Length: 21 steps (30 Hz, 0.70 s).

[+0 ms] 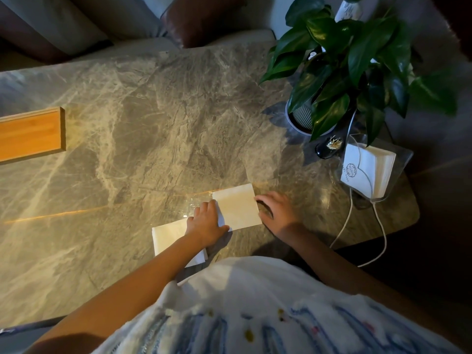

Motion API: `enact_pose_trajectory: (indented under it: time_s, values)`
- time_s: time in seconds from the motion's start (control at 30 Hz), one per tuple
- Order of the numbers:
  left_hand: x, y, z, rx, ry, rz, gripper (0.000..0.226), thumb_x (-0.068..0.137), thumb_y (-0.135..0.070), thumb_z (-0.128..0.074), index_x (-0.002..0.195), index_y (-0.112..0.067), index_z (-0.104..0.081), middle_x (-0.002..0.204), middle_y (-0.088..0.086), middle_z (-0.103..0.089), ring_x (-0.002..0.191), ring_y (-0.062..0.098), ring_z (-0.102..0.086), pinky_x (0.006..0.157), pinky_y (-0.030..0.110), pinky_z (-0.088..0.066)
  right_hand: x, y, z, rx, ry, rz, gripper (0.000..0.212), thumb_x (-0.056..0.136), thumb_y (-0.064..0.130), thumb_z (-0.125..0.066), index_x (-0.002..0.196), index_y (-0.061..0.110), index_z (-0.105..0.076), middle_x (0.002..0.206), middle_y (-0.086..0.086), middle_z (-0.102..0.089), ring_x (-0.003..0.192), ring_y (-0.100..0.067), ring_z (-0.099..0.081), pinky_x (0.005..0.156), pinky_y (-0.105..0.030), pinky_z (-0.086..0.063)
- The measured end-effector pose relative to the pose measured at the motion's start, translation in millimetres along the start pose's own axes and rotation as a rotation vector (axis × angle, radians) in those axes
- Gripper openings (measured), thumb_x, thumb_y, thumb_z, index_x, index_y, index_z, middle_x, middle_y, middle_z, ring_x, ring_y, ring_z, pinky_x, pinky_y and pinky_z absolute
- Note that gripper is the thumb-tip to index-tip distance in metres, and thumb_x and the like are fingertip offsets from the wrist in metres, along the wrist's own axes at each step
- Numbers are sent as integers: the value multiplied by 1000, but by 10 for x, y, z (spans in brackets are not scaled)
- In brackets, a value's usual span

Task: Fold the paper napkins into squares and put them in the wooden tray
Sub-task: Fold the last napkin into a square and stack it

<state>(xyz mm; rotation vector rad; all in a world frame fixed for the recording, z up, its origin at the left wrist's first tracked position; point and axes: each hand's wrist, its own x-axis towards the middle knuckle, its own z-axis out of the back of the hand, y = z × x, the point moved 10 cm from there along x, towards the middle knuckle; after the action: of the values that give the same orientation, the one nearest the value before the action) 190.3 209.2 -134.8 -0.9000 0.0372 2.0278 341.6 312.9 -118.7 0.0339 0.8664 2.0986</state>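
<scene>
Both hands, left and right, spread flat, press a folded cream napkin (creased, nearly square).

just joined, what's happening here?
A person is folding a napkin on the marble table. The left hand presses its left edge flat while the right hand rests at its right edge. Another napkin lies nearer the person, partly under the left forearm. The wooden tray sits far left, apart from both; none shows inside the visible part. A napkin stack sits in a clear holder by the plant.
</scene>
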Motion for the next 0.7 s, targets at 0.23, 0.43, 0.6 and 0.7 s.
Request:
enact_pose_trajectory:
  time_s: [0.23, 0.43, 0.6, 0.7]
  values:
    - [37, -11, -17, -415, 32, 52, 71, 81, -18, -69, 138, -2, -28, 135, 18, -35, 124, 34, -42, 102, 44, -41, 54, -72, -241, -377, 122, -23, 68, 88, 34, -62, 146, 35, -27, 160, 1, -8, 145, -25, -10, 115, -46, -23]
    - [115, 57, -54, -684, -3, 165, 63, 82, -11, -66, 134, 1, -32, 122, 21, -52, 116, 34, -52, 98, 44, -44, 68, -118, -263, -345, 111, -57, 71, 87, 33, -64, 146, 36, -26, 161, 3, -10, 146, -24, -10, 115, -46, -19]
    - [124, 109, -50, -907, -52, 266, 40, 82, -2, -65, 115, 0, -41, 93, 8, -53, 103, 34, -57, 79, 33, -43, 63, -149, -266, -347, 110, -65, 71, 87, 36, -63, 147, 37, -24, 161, 4, -9, 146, -23, -9, 115, -45, -19]
    - [140, 50, -112, -1016, -6, 271, 34, 83, -1, -64, 113, 7, -51, 104, 18, -61, 99, 34, -60, 81, 36, -48, 66, -151, -263, -348, 109, -64, 71, 88, 37, -62, 147, 37, -23, 161, 4, -9, 146, -22, -9, 114, -44, -18]
